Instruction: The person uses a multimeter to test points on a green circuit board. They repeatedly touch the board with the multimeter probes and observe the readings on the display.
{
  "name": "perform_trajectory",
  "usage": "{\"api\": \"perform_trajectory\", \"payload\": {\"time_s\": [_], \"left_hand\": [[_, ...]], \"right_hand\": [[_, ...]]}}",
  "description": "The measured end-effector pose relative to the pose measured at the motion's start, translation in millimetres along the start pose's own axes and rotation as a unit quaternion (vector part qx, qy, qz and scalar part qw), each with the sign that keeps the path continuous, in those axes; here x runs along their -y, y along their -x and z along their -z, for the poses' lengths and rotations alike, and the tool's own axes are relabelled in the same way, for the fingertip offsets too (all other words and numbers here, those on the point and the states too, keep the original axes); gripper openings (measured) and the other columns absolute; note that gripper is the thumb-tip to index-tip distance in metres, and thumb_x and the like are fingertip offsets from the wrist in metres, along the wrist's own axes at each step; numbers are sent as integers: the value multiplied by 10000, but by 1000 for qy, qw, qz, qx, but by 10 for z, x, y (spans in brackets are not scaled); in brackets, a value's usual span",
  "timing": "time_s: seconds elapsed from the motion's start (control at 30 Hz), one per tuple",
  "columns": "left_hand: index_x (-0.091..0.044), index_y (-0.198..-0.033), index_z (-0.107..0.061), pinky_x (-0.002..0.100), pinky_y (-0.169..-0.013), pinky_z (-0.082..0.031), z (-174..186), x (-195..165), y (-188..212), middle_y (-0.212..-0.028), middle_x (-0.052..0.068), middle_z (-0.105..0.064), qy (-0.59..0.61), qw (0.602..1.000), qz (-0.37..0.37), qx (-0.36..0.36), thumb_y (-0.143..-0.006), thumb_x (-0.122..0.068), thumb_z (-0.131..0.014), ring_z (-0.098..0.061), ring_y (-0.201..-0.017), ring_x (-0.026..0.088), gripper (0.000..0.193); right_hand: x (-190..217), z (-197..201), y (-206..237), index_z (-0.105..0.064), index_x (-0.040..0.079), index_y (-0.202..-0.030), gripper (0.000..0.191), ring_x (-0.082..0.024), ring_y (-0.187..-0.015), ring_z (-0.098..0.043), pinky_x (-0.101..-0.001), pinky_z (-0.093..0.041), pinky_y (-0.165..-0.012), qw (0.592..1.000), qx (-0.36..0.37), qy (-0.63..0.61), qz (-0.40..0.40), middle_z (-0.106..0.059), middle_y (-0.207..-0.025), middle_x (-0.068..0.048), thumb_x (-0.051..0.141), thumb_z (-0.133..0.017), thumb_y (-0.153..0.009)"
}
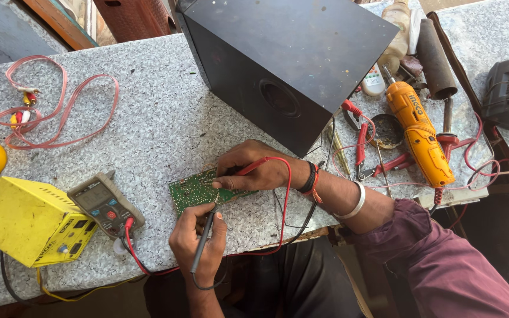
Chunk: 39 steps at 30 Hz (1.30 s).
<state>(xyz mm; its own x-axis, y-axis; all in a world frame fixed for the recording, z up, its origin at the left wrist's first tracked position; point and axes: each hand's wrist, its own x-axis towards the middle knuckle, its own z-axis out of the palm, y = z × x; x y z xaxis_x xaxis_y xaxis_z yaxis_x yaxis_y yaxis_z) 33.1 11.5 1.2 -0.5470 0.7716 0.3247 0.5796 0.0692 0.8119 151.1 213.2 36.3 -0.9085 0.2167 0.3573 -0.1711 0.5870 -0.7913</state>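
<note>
- Board [198,189], green, lay flat on the grey bench [166,112], near the front edge, right in front of me.
- Its long axis ran roughly left-right, far end tilted slightly up to the right. Right end was hidden under my right hand.
- Right hand [251,168] sat on the board's right part, fingers curled and pinching the red probe [253,166], tip down at the board's upper edge. Exact pad I couldn't tell.
- Left hand [198,241] was just below the board's near edge, closed in a pen grip on the black probe [204,241], tip touching the board's lower middle.
- So the board lay between the two hands: right above and over it, left below it. Both were touching via probes; the right hand was the nearer, resting on it.
- Red lead [286,200] looped from my right hand down past the bench edge and back left toward the meter [106,203].
- Meter lay well left of the board, face up, beside the yellow box [27,221].
- Speaker box [290,65], black, stood just beyond the right hand; tight room that way.
- Open bench was left of and behind the board, up to the pink cable [60,106].
- Right side was cluttered: red pliers [362,144], orange driver [419,132], round tin [387,131].
- Front edge ran close under my left hand, little room there.
</note>
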Motion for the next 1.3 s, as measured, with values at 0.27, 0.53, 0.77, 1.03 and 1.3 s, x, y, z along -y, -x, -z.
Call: {"api": "perform_trajectory", "payload": {"time_s": [0.27, 0.53, 0.77, 1.03, 1.3], "left_hand": [[-40, -1000, -705, 272, -509, -469, -2, -16, -4, -717, 36, -656, 4, 1000, -10, -6, -833, -145, -775, -596, -565, 110, 209], [-34, -1007, -707, 281, -519, -480, -9, -30, -5, -747, 41, -672, 4, 1000, -9, -4, -842, -147, -769, -605, -575, 116, 209], [-34, -1012, -712, 291, -539, -490, -10, -38, 0, -773, 49, -681, 0, 1000, -5, -2, -850, -160, -770, -603, -599, 132, 214], [-37, -1019, -717, 280, -525, -485, -24, -33, 0, -763, 38, -670, 2, 1000, -3, -4, -864, -181, -770, -597, -608, 114, 218], [-37, -1020, -717, 284, -527, -488, -22, -32, -1, -769, 38, -671, 4, 1000, -3, -3, -859, -186, -767, -602, -610, 115, 225]], "right_hand": [[-26, -4, 0, -700, 46, -884, 334, -204, -649, -676, -359, -499, -579, 1000, -4, 7, 11, -667, -722, -62, 364, -708, -987], [-28, 1, -3, -697, 42, -873, 329, -196, -616, -660, -355, -479, -552, 1000, -3, 0, 11, -655, -693, -61, 354, -720, -974], [-16, 2, 1, -701, 41, -873, 316, -192, -628, -676, -346, -490, -556, 1000, -2, -1, 4, -675, -712, -61, 339, -721, -977], [-30, -5, -6, -715, 48, -884, 305, -174, -628, -690, -330, -509, -550, 1000, 0, 3, 0, -692, -718, -54, 341, -727, -968], [-31, -7, 0, -711, 43, -879, 309, -182, -627, -688, -331, -505, -548, 1000, -2, 10, -1, -686, -715, -57, 338, -726, -971]]}}
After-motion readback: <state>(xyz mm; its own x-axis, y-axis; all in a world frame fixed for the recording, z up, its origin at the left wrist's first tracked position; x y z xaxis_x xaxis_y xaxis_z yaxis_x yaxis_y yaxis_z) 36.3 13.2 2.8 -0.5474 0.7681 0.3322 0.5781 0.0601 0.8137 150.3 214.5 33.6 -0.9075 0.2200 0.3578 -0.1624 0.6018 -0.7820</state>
